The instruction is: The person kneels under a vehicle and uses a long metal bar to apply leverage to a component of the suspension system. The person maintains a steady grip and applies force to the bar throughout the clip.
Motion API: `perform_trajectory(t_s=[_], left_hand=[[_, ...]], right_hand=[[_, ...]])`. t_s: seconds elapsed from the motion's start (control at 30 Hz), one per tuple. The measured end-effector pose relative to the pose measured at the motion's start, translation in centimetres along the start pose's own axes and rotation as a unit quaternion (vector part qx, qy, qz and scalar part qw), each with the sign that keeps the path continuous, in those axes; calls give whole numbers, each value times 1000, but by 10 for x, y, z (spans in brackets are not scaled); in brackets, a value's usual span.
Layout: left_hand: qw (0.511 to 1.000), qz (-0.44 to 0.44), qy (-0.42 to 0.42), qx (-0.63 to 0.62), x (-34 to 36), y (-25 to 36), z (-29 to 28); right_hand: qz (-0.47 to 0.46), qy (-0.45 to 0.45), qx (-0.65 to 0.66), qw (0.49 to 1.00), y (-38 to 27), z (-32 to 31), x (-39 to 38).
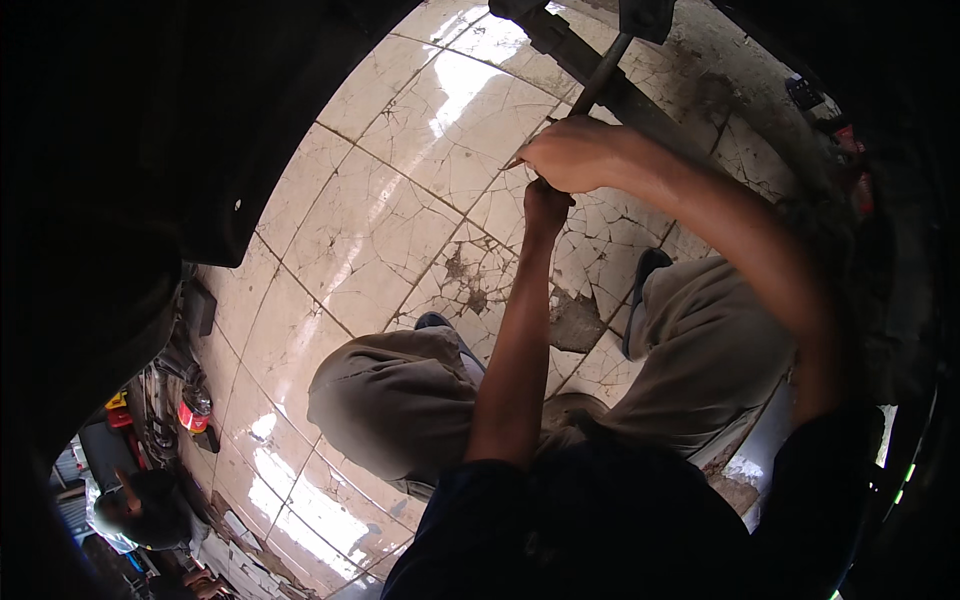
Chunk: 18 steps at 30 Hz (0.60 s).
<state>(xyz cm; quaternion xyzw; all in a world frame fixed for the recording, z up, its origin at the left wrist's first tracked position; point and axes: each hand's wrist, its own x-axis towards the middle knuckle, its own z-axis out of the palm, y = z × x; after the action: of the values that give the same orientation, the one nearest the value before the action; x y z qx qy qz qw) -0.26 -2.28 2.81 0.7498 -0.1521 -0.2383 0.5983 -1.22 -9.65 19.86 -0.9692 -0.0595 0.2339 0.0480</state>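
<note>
A dark metal rod slants down from a dark bracket-like part at the top of the view. My right hand is closed round the rod, near its lower end. Just below and touching it, my left hand is also closed, with a dark end sticking out beside the fingers. That end looks like part of the same rod, though the right hand hides where they join. A thicker dark bar runs diagonally behind the rod.
Cracked, light floor tiles lie below, broken near my feet. Dark vehicle-like bodywork fills the left side. A red and yellow container and assorted parts stand at the lower left, near another person. Red items lie at the right.
</note>
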Motion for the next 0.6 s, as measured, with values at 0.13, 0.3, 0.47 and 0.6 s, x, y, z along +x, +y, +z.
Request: perform_trajectory(t_s=[0.13, 0.3, 0.47, 0.6], left_hand=[[999, 47, 0, -2, 0, -7, 4], [999, 48, 22, -6, -1, -2, -7], [998, 47, 2, -45, 3, -15, 8], [997, 70, 14, 3, -1, -8, 9]], right_hand=[[-10, 30, -74, 997, 3, 17, 10], [-47, 80, -61, 994, 0, 8, 5], [-23, 78, -63, 995, -1, 17, 4], [-33, 83, -60, 994, -6, 6, -11]])
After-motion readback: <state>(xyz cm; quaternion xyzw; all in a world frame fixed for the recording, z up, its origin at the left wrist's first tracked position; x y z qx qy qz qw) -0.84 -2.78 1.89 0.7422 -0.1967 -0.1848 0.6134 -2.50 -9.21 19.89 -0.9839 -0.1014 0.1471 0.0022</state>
